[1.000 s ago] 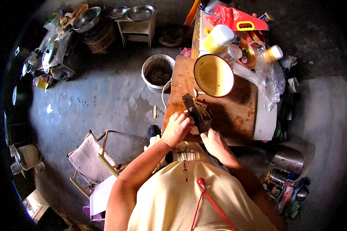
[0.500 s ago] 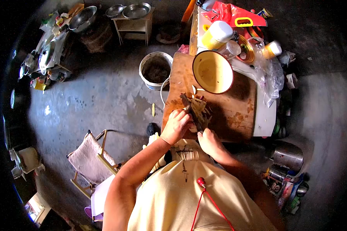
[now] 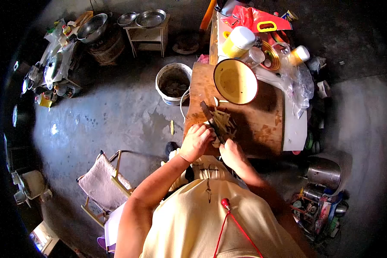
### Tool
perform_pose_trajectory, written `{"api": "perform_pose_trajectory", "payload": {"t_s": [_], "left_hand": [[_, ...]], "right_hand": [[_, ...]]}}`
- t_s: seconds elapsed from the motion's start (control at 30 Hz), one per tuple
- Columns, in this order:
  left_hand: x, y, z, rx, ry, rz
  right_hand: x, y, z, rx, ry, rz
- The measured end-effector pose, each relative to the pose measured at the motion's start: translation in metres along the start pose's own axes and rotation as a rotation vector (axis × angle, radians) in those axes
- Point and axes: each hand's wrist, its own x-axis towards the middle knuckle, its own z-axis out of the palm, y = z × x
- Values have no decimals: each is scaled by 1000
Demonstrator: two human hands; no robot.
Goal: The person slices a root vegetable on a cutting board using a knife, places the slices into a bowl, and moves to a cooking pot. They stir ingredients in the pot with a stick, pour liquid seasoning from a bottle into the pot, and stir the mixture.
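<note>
Here, the right hand (image 3: pixel 230 151) clasps a knife (image 3: pixel 207 114); the left hand (image 3: pixel 198 139), curled, holds a pale piece (image 3: pixel 216 144); cut strips (image 3: pixel 224 122) lie rightward on a wooden board (image 3: pixel 264 120).

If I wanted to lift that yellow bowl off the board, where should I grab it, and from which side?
Probably the dark rim of the yellow bowl, at its left edge, coming from the left. It sits mouth up, rim exposed, with bare board beside that edge. The clear jar crowds the far right, and the knife and cut strips are nearer the body.
</note>
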Motion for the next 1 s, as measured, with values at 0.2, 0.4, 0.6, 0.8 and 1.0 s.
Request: {"api": "perform_pose_trajectory", "payload": {"t_s": [0.2, 0.4, 0.6, 0.8, 1.0], "left_hand": [[2, 1, -4, 36, 0, 31], [2, -2, -6, 24, -36, 51], [6, 2, -12, 40, -23, 48], [5, 2, -11, 71, -21, 45], [5, 2, -12, 21, -5, 31]], "right_hand": [[-25, 0, -7, 88, 171, -60], [-43, -2, -21, -23, 75, 27], [-50, 3, -30, -17, -19, 58], [-9, -16, -2, 0, 103, 79], [-28, -3, -10, 45, 139, 48]]}}
